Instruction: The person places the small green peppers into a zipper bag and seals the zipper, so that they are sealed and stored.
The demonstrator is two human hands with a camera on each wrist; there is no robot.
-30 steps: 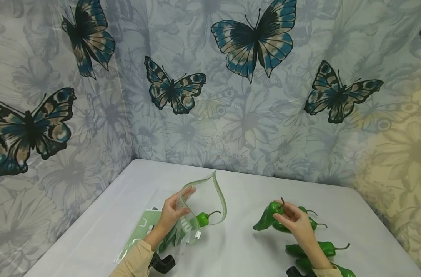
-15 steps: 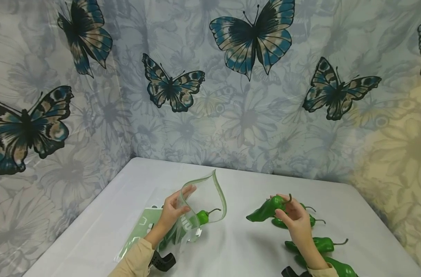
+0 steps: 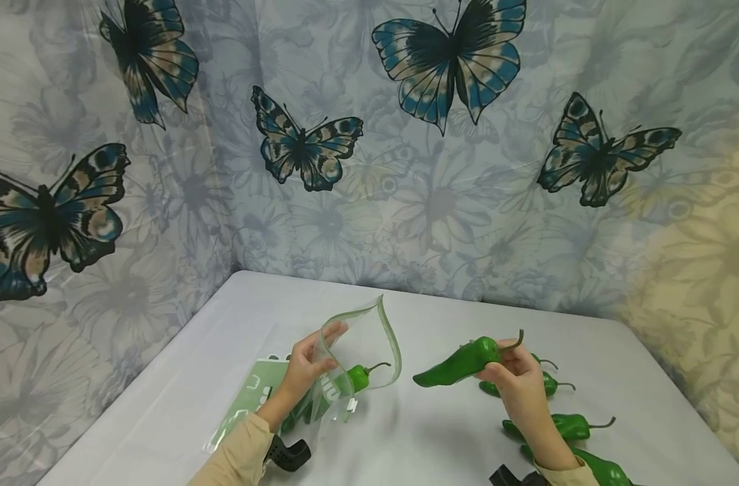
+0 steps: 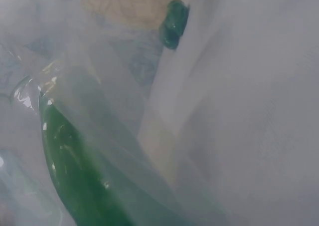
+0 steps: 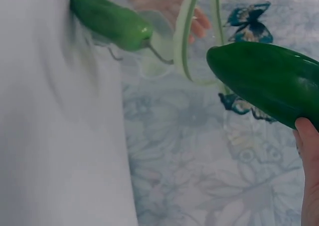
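Note:
My left hand (image 3: 306,368) grips a clear zip bag (image 3: 395,345) near its gaping mouth, which faces right and has a pale green band. Inside lies a green pepper (image 3: 360,379), stem pointing out through the mouth; in the left wrist view, a pepper (image 4: 75,171) shows through the plastic. To the right, above the table, my right hand (image 3: 519,381) pinches another long green pepper (image 3: 457,366) near its stem end. Its tip points left toward the bag. The right wrist view shows this held pepper (image 5: 269,79) large, with the bag's rim (image 5: 183,36) beyond it.
Several green peppers (image 3: 571,426) lie on the white table (image 3: 442,324) beneath and beside my right forearm. A flat green printed package (image 3: 248,398) lies left of the bag, under my left arm. Butterfly-patterned cloth (image 3: 418,202) hangs behind the table.
My right hand has lifted the pepper and turned it, so its tip now reaches farther left toward the bag. My left hand and the bag stay nearly still.

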